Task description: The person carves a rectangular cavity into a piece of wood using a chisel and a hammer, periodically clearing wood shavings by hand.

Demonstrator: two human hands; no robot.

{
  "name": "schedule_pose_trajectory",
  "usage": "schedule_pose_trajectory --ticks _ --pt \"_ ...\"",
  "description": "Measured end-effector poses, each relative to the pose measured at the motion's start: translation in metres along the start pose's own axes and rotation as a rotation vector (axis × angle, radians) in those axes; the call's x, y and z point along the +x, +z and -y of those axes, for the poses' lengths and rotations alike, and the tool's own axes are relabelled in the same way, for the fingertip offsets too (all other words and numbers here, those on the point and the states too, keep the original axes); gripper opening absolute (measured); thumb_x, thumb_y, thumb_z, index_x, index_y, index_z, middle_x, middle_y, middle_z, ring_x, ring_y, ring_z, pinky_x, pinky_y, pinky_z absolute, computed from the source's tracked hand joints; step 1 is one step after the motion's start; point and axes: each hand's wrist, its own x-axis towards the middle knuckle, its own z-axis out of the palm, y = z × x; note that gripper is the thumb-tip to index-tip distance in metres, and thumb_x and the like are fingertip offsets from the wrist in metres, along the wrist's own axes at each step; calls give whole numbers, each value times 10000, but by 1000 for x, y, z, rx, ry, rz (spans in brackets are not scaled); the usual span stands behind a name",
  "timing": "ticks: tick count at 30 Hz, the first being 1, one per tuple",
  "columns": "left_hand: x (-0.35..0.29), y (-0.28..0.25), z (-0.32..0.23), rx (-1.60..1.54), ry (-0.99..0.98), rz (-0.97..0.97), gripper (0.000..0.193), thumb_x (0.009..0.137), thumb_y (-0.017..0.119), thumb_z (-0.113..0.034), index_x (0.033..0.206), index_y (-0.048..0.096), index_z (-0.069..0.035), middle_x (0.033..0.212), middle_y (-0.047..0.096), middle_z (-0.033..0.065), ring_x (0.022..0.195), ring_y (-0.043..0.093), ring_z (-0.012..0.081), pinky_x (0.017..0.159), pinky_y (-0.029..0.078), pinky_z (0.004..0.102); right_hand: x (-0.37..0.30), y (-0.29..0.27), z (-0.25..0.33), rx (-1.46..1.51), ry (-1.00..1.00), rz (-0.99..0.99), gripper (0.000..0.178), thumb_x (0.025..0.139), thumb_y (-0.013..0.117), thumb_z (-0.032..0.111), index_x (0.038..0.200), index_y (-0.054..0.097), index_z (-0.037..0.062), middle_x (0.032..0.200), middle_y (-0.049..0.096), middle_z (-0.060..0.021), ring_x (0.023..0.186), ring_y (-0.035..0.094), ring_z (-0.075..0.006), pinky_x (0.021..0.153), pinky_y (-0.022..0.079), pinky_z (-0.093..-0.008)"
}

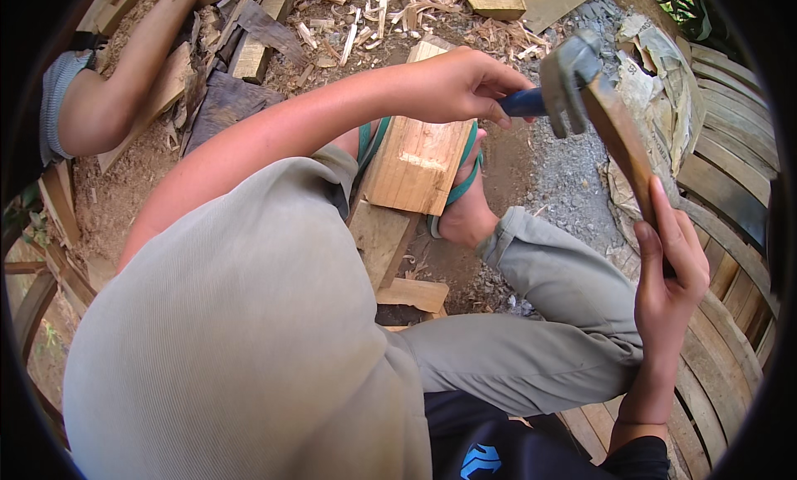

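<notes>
My left hand is closed round the blue handle of a chisel, above a squared timber block. The chisel's blade is hidden by the hand. A shallow cut recess shows pale in the block's upper face. My right hand grips a claw hammer low on its wooden handle. The hammer's metal head is right by the end of the chisel handle; whether they touch I cannot tell. My feet in green-strapped sandals stand on either side of the block.
Another piece of timber lies under the block. Wood chips and offcuts litter the ground ahead. Another person's bare arm reaches in at the far left. Grey gravel, a crumpled sack and curved slats are on the right.
</notes>
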Motion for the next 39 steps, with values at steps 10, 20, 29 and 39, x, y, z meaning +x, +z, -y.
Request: schedule_pose_trajectory --ticks 10,20,29,39 --pt "2 0 8 14 -25 50 485 878 719 6 1353 645 -57 1151 751 79 1066 685 131 971 542 318 0 -2 0 1 45 64 482 909 665 -73 1368 662 76 895 651 -92 763 544 -144 709 444 -245" --pt "5 5 8 113 -27 61 477 878 708 13 1346 652 -63 1130 761 64 1056 694 136 951 546 327 -6 4 -6 19 -8 2 489 886 680 -85 1351 671 64 887 657 -112 768 576 -153 703 469 -264" --pt "9 0 -1 88 -41 68 492 873 700 20 1354 648 -71 1136 762 81 1053 700 138 951 550 327 -15 2 -15 1 -56 -140 482 903 665 -83 1365 659 53 938 675 -114 794 593 -153 735 470 -260" --pt "8 -3 5 115 -1 77 526 878 697 30 1379 647 -122 1098 765 71 998 715 137 896 562 319 -28 24 -39 116 -19 27 467 909 674 -84 1368 634 -7 977 697 -142 807 609 -178 753 486 -268"
